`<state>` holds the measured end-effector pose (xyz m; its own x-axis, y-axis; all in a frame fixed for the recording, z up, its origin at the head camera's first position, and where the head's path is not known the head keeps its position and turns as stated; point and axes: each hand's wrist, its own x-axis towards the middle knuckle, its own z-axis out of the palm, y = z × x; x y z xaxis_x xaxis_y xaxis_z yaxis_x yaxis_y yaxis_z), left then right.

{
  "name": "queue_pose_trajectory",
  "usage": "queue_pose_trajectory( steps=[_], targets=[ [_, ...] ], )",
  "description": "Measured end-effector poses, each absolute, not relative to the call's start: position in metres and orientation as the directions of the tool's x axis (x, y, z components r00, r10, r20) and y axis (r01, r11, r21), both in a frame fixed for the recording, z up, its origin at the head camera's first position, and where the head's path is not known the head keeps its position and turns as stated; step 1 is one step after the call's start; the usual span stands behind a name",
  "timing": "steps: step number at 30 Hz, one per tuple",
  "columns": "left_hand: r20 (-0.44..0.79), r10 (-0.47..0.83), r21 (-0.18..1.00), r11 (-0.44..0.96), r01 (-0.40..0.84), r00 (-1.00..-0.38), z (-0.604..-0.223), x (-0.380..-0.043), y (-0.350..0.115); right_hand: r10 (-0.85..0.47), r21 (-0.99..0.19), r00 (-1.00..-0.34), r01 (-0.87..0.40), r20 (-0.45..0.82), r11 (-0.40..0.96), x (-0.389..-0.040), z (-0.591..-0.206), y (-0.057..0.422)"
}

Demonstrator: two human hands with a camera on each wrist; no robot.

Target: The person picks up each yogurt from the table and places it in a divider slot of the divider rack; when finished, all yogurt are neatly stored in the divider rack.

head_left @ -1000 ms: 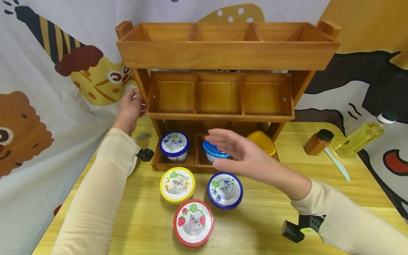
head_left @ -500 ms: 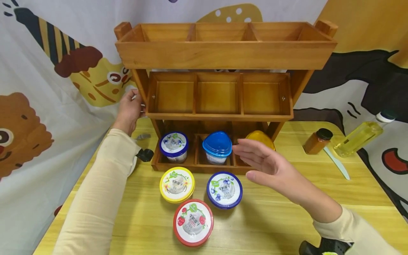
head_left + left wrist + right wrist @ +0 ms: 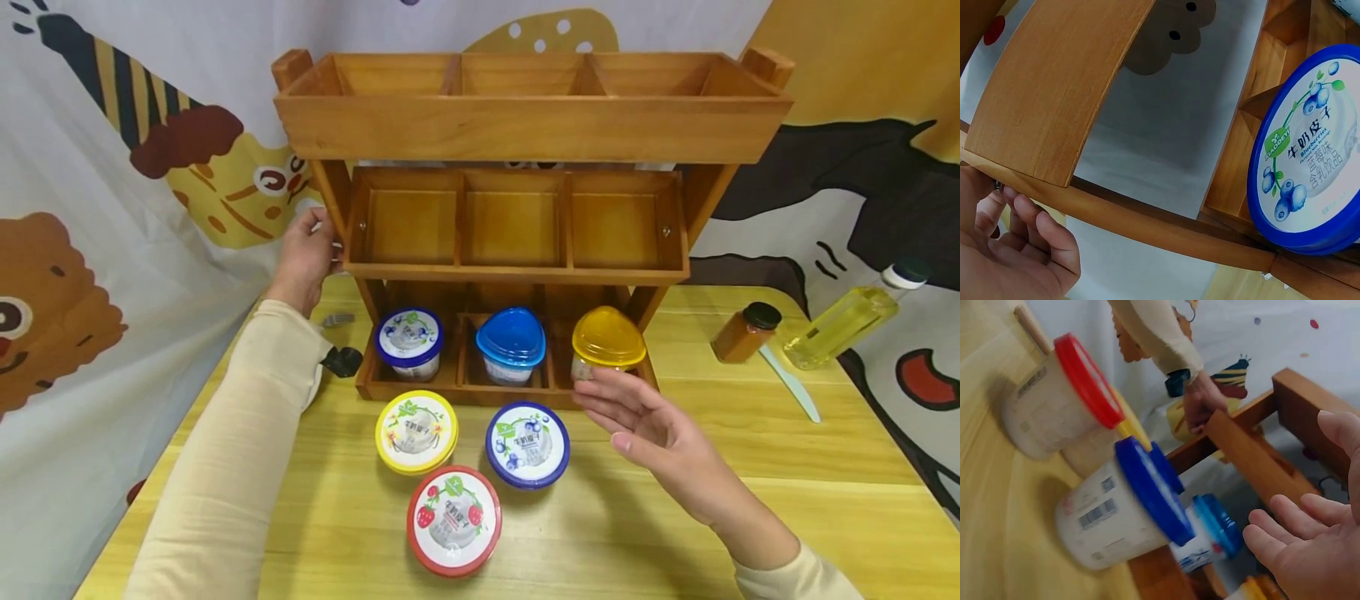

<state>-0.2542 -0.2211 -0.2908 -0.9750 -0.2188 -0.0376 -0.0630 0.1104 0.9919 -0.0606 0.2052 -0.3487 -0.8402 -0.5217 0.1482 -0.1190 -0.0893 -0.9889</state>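
Observation:
My left hand (image 3: 303, 260) is at the outer left side of a three-tier wooden rack (image 3: 525, 129), beside the middle tray. In the left wrist view its curled fingers pinch a small metal fastener (image 3: 998, 185) at the rack's side post (image 3: 1116, 212). My right hand (image 3: 663, 437) hovers palm-inward with relaxed fingers before the bottom tier, holding nothing. Its fingertips overlap the tub with a yellow domed lid (image 3: 609, 335). Beside that tub sit one with a blue domed lid (image 3: 512, 335) and a blueberry tub (image 3: 409, 337), all in the bottom tier.
Before the rack stand a yellow-lidded tub (image 3: 417, 433), a red-lidded strawberry tub (image 3: 454, 521) and a second blueberry tub (image 3: 528, 444). At right are a black-capped jar (image 3: 746, 332), a pale green knife (image 3: 791, 385) and an oil bottle (image 3: 847, 327). A patterned cloth (image 3: 97, 250) hangs behind.
My right hand has moved right and a little toward me, from over the blue domed lid past the yellow one, uncovering both. My left hand has stayed at the rack's side.

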Motion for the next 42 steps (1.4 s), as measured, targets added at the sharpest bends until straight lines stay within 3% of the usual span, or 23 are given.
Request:
queue_pose_trajectory(
  steps=[12, 18, 42],
  targets=[
    [-0.04, -0.218, 0.993, 0.1, -0.064, -0.975, -0.29, -0.254, -0.221, -0.479, -0.985, -0.873, -0.147, 0.088, 0.088, -0.064, -0.394, 0.199],
    [-0.03, -0.215, 0.994, 0.097, -0.052, -0.976, -0.29, -0.253, -0.22, -0.51, -0.976, -0.86, -0.133, 0.027, 0.173, -0.063, -0.407, 0.194],
    [-0.023, -0.221, 0.994, 0.096, -0.045, -0.975, -0.292, -0.253, -0.22, -0.529, -0.977, -0.848, -0.078, -0.039, 0.196, -0.064, -0.431, 0.169]
  ],
)
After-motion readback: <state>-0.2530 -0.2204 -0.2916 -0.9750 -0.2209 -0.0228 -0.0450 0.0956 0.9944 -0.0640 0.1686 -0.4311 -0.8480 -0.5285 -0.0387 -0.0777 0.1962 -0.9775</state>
